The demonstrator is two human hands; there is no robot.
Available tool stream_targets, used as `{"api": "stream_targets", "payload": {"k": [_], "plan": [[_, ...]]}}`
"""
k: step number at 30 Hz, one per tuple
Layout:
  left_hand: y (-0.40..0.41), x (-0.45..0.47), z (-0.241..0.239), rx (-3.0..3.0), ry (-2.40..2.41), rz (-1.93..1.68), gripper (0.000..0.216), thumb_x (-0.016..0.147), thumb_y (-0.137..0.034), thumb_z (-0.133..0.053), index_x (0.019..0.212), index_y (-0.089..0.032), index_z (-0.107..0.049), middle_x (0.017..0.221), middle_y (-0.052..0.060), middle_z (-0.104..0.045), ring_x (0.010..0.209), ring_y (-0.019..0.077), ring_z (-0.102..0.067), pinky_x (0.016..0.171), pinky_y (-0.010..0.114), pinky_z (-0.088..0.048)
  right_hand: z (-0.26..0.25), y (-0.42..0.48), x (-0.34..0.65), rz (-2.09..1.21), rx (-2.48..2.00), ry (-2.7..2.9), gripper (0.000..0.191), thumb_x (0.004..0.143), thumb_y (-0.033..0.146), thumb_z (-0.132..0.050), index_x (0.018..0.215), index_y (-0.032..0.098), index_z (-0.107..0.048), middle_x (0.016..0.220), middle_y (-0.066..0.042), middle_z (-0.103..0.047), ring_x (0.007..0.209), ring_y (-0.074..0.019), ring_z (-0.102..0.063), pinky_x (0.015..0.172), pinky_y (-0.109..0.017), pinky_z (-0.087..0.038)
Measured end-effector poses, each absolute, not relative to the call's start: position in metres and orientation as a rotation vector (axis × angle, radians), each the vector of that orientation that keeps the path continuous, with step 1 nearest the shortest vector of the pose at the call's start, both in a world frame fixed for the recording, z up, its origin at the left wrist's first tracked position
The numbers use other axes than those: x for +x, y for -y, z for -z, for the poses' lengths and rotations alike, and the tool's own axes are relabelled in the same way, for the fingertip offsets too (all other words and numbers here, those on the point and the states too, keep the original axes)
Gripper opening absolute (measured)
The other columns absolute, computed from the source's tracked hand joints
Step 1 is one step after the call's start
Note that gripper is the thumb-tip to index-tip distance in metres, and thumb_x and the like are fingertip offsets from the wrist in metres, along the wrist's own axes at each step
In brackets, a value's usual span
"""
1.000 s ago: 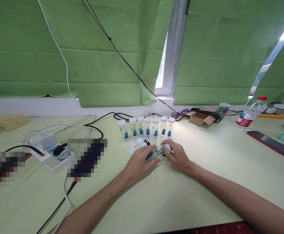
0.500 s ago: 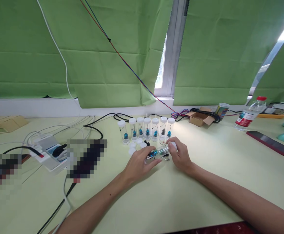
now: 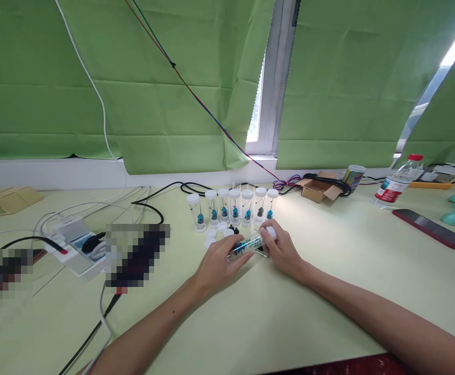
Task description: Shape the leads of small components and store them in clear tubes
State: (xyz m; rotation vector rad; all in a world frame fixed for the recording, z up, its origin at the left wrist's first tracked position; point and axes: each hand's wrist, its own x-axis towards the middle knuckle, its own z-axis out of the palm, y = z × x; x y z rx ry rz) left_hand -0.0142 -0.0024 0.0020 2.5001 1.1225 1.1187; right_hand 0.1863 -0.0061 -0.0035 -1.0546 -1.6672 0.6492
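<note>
A clear plastic tube with blue parts inside lies tilted between my hands, above the table. My left hand wraps round its lower left end. At the other end, my right hand is closed on the white cap, which sits at the tube's mouth; whether it is fully seated I cannot tell. Behind them stands a row of several upright white-capped tubes, most with a blue part inside. Loose white caps and small black pieces lie just beyond my left hand.
On the left are a white power strip, cables and a blurred dark device. Toward the back right stand an open cardboard box, a can and a water bottle. A phone lies at the right.
My right hand with the white cap has shifted slightly left, toward the tube. My left hand keeps its hold. The whole view has shifted a little.
</note>
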Motion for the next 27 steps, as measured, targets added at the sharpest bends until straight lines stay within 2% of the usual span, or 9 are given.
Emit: {"api": "stream_targets", "payload": {"k": [10,21,27], "plan": [[0.0050,-0.0152,-0.0022,2.472,-1.126,-1.121,0.030,0.085,-0.044,-0.061,0.101,-0.019,-0.061,0.078,0.001,-0.067,0.064,0.0116,-0.057,0.060,0.023,-0.047,0.0040,0.0077,0.1846,-0.700,-1.038,1.671,0.025,0.096,0.046,-0.041,0.089,0.022,-0.045,0.052,0.007,-0.045,0.044,-0.0107,-0.039,0.046,-0.022,-0.035],[0.0051,-0.0148,-0.0016,2.507,-1.077,-1.168,0.027,0.084,-0.042,-0.063,0.098,-0.019,-0.060,0.077,0.001,-0.068,0.064,0.0114,-0.058,0.061,0.023,-0.046,0.0016,0.0092,0.1869,-0.775,-1.045,1.669,0.030,0.080,0.044,-0.067,0.092,0.022,-0.049,0.057,0.009,-0.040,0.050,-0.0090,-0.034,0.047,-0.021,-0.031],[0.0041,-0.0150,0.0008,2.485,-1.118,-1.135,0.027,0.084,-0.042,-0.063,0.098,-0.019,-0.060,0.077,0.000,-0.067,0.064,0.0111,-0.057,0.060,0.023,-0.045,0.0015,0.0093,0.1870,-0.783,-1.066,1.666,0.030,0.080,0.045,-0.066,0.092,0.022,-0.050,0.059,0.009,-0.038,0.051,-0.0089,-0.033,0.048,-0.021,-0.030]]}}
